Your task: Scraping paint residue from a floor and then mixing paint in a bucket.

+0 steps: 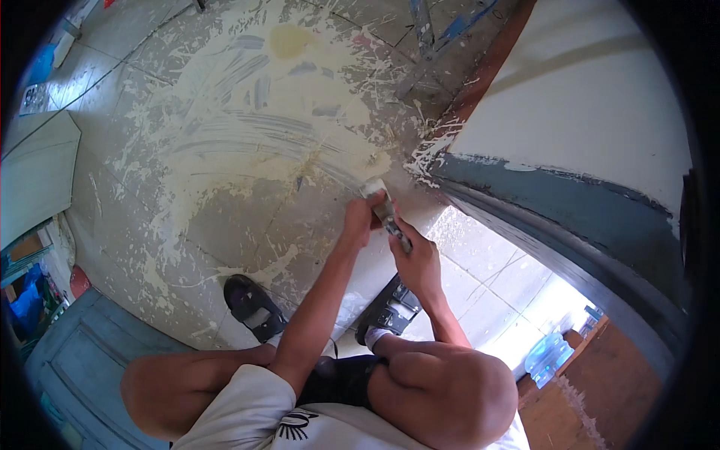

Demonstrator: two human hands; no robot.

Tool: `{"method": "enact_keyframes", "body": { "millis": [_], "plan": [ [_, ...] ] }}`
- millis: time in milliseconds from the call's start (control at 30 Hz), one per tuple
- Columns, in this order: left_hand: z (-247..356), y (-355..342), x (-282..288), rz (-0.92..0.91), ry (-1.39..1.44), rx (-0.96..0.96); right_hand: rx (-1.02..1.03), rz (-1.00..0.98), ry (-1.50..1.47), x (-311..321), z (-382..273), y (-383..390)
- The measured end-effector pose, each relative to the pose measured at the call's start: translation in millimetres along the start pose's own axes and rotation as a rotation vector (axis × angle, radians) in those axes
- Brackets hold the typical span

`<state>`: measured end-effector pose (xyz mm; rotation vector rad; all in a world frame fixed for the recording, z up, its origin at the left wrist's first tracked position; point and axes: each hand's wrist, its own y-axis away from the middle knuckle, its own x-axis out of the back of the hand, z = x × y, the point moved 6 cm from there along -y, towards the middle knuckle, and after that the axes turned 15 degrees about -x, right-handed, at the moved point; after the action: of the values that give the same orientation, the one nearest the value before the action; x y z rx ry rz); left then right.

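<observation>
Scraper (390, 217) lies in both hands at the near right edge of the cream paint patch (292, 94), its pale-smeared blade pointing toward that patch; whether the blade touches the tiled floor (255, 225) cannot be told. Well to the left of the patch stands a pale board (37, 172). Nearer the person than that board, also left of the patch, sits something bright blue that looks like a bag (30, 292), and beside it a blue-grey wooden panel (112, 367). On the near side of the patch is the person's left shoe (253, 307), dark and flat on the tiles. Just off the patch's near right edge, the left hand (361, 219) pinches the scraper close to its blade. The right shoe (390, 307) rests farther from the patch, partly behind the right forearm. The right hand (418, 264) has its fingers closed around the scraper's handle. Beyond the patch on the far right is a metal leg (424, 34) with blue on it. Right of the patch rises a white panel (592, 105) with a grey band (562, 191); farthest to its near right are a clear bluish bottle (549, 360) and a brown board (622, 382).
</observation>
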<state>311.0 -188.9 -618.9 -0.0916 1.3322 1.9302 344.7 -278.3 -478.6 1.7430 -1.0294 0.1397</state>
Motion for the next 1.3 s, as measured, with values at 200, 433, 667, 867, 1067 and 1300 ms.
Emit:
{"method": "enact_keyframes", "body": {
  "millis": [200,433,667,867,1067,1300],
  "plan": [
    [14.1,-26.0,-24.3,-0.108,-0.023,-0.057,0.218,0.256,-0.017,11.2,5.8,-11.2],
    [0.5,-5.8,-18.1,-0.034,0.06,-0.052,0.268,0.234,-0.012,7.0,10.3,-0.7],
    [13.7,-4.6,-15.6,-0.045,0.085,-0.072,0.273,0.196,0.037,1.3,-0.3,-1.6],
    [32.8,-14.1,-1.3,-0.046,0.017,-0.041,0.103,0.086,0.014,-9.4,-13.3,-11.7],
    [14.9,-2.3,-9.0,-0.011,0.03,0.02,0.151,0.165,0.063,-3.2,-2.3,-5.7],
    [18.5,-3.7,-19.5,-0.024,0.028,-0.034,0.304,0.258,0.1,5.6,-3.7,-4.8]
  ]
}}
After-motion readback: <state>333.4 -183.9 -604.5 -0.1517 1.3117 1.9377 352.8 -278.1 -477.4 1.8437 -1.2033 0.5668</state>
